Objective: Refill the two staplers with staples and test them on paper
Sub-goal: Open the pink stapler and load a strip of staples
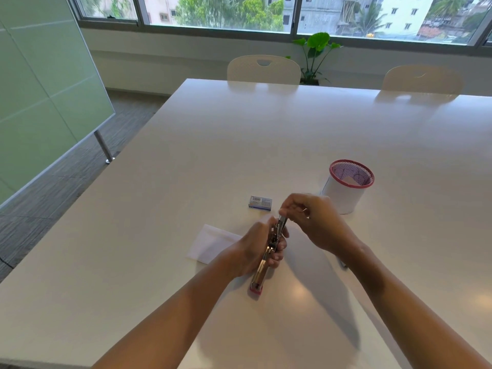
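Head view: the left hand [257,245] grips an opened metal stapler [269,255] above the counter [239,145], its pink-tipped end pointing to 6 o'clock. The right hand [310,219] has its fingers curled at the stapler's far end, at 12 o'clock, pinching what looks like a strip of staples; too small to be sure. A staple box [261,203] lies just beyond, paper [211,243] at 9 o'clock of the hands, a mesh cup [347,185] at 2 o'clock. Only one stapler is clearly visible. Loading probably goes best with the channel held level and steady, the strip set legs-down and slid fully home before closing.
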`<state>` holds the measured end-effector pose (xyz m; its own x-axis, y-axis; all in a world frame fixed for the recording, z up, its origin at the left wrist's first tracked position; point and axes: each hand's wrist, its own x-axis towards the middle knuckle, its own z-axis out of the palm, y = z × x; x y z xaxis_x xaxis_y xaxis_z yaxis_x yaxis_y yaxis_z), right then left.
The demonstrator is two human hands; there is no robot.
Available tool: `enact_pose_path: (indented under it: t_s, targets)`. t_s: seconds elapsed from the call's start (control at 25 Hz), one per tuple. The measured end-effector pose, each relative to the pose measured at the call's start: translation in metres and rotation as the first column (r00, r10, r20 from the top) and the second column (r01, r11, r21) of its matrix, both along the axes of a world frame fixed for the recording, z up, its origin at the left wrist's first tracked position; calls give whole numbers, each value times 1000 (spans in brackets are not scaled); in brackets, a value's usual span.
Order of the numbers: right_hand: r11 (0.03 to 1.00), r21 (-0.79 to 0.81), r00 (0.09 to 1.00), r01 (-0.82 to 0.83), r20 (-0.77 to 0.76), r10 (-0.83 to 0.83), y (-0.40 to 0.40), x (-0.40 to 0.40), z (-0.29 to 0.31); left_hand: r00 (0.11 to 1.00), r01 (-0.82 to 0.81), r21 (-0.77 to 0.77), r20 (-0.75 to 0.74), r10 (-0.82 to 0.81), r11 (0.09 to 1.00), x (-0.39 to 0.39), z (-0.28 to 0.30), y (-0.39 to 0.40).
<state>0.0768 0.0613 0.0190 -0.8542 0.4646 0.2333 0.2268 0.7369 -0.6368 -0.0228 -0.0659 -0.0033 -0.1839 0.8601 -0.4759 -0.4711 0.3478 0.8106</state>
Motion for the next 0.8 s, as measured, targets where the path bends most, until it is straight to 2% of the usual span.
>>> enact_pose_path:
  t_s: [0.48,0.72,0.8]
  targets:
    - [982,157,990,-104,106,88,0,-5,3,1000,2,-9,-25,-3,1000,1,1,-1]
    - [984,152,995,-93,51,86,-4,-3,2,1000,-7,-18,-6,7,1000,0,-2,-1]
    - [985,145,994,-90,74,80,-4,-2,1,1000,-8,-21,-1,8,1000,0,-3,0]
